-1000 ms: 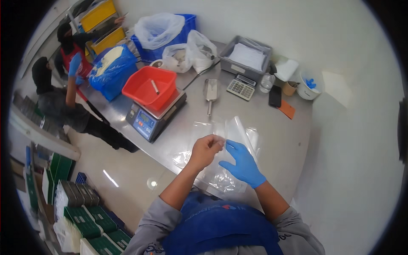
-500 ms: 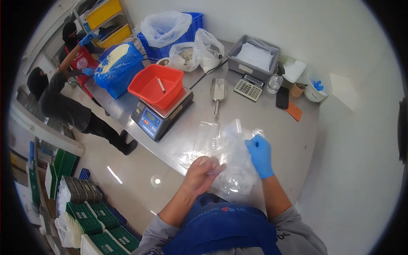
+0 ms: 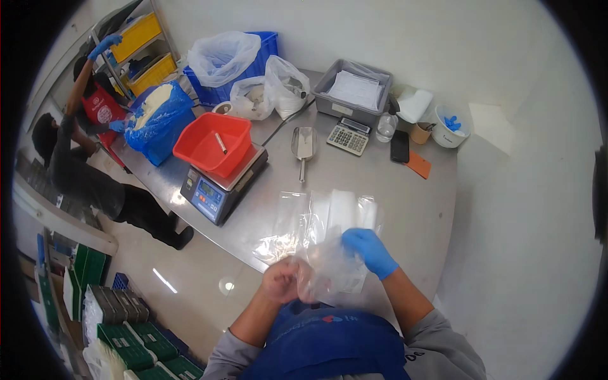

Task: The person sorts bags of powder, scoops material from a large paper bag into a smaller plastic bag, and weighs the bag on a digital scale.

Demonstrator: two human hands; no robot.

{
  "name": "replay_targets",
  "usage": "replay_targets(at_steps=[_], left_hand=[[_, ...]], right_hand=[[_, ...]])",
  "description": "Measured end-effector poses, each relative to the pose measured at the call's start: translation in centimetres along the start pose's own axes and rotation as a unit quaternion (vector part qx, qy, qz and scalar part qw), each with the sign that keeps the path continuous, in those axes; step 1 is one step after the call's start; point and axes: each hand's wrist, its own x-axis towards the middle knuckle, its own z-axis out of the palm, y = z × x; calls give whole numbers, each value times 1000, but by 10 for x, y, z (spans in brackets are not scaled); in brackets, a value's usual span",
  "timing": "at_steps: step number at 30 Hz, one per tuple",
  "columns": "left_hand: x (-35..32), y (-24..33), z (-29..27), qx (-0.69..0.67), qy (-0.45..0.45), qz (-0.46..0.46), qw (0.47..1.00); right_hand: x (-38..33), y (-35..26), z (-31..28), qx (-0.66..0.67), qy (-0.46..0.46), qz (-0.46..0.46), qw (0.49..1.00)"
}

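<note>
A thin clear plastic bag is spread between my two hands above the near edge of the steel table. My bare left hand is closed on the bag's left side, and some fingers show blurred through the film. On the opposite side my right hand, in a blue glove, has its bent fingers closed on the bag's upper edge. Beneath and beyond lie flat clear bags and a whiter stack of folded film. The bag partly hides them.
Left of the bags stands a scale bearing a red tub with a pen-like stick inside. Farther back are a metal scoop, a calculator, a phone and a grey bin. Two people work by a blue-lined tub.
Both hands have come closer to me, and the bag is now spread between them. My left fingers have closed. At the far left, a co-worker's gloved hand has risen.
</note>
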Motion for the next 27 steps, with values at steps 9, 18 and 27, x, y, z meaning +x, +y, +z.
replay_targets(at_steps=[9, 18, 27], left_hand=[[41, 2, 50, 684, 219, 68, 693], [15, 32, -32, 721, 360, 173, 566], [10, 13, 6, 169, 209, -65, 961]], right_hand=[[-7, -63, 35, -412, 151, -314, 842], [-12, -49, 17, 61, 71, -34, 995], [-21, -16, -25, 74, 51, -2, 996]])
